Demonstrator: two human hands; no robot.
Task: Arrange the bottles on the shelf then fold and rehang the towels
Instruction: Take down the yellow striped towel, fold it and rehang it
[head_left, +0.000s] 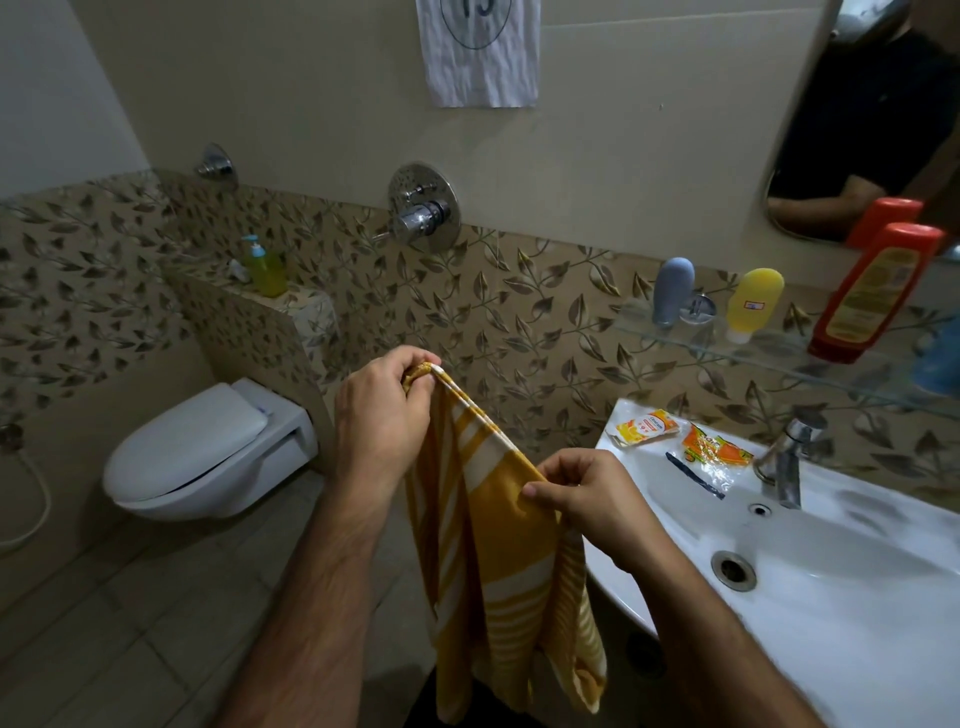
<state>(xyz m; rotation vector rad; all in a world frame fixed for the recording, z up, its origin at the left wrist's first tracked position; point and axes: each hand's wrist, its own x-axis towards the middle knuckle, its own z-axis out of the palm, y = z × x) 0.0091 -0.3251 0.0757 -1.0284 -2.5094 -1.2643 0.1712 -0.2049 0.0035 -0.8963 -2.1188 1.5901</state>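
Observation:
A yellow towel with white stripes (498, 561) hangs in front of me, doubled over lengthwise. My left hand (382, 410) pinches its upper far corner, and my right hand (587, 499) pinches the near end of the same top edge, so the edge is stretched between them. On the glass shelf (779, 353) at the right stand a grey bottle (672, 291), a small yellow bottle (753, 304) and a tall red bottle (872, 293). A blue item (940, 364) sits blurred at the shelf's right end.
A white sink (831, 587) with a tap (787, 462) is on the right, with orange sachets (711, 449) on its rim. A white toilet (208, 457) stands at the left. A soap dispenser (265, 265) sits on the tiled ledge. A mirror (872, 119) hangs above the shelf.

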